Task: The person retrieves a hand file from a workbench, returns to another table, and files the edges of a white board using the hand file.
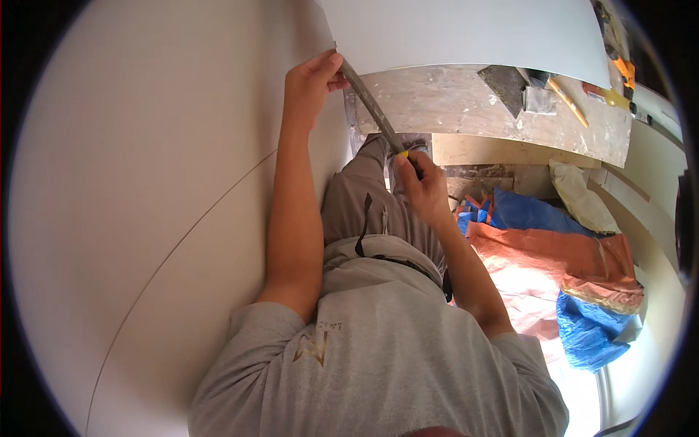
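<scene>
A long, narrow grey strip (373, 106) runs slantwise between my hands; its exact kind I cannot make out. My left hand (312, 81) pinches its far end, close to the white wall on the left and the left corner of a white board (466, 33). The strip's near end is in my right hand (424, 183), closed with the thumb on top. A small yellow part (404, 154) shows at that thumb; the rest is hidden inside the fingers. The strip passes in front of the left end of a paint-spotted plank (429, 98) and above my legs.
On the plank lie a dark triangular blade (504, 89), a light square piece (539, 101) and a wooden-handled tool (569, 102). Orange tools (625, 71) sit farther right. Orange and blue tarps (542, 255) and a whitish bag (581, 197) are heaped below. The smooth wall (160, 146) stands close on the left.
</scene>
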A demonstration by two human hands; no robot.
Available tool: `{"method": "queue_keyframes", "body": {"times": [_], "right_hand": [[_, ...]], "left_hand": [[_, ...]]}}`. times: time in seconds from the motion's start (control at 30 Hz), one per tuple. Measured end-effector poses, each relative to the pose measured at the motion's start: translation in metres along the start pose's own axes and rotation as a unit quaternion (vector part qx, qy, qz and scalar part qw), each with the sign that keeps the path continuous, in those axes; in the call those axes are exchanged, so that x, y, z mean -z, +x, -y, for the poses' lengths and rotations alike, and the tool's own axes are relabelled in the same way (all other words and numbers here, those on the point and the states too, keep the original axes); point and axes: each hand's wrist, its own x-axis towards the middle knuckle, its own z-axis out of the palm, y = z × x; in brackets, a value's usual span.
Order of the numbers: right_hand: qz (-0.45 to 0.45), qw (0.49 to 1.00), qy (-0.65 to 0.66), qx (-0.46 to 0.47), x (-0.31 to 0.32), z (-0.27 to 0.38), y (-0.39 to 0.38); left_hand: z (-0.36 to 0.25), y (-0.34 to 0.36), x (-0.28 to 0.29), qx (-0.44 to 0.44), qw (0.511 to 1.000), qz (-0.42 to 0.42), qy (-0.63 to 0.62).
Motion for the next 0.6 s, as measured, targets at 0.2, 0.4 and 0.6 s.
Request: {"method": "queue_keyframes", "body": {"times": [0.2,0.4,0.6], "right_hand": [[-0.072,0.995,-0.021,0.061,-0.011,0.019,0.064],[-0.071,0.997,-0.029,0.011,-0.013,0.043,0.085],[-0.014,0.999,-0.035,-0.013,-0.011,0.028,0.022]], "left_hand": [[-0.026,0.065,0.001,-0.028,0.999,-0.017,0.030],[-0.027,0.107,0.003,-0.029,0.996,-0.043,0.079],[-0.028,0.014,-0.003,-0.011,0.995,-0.095,0.007]]}}
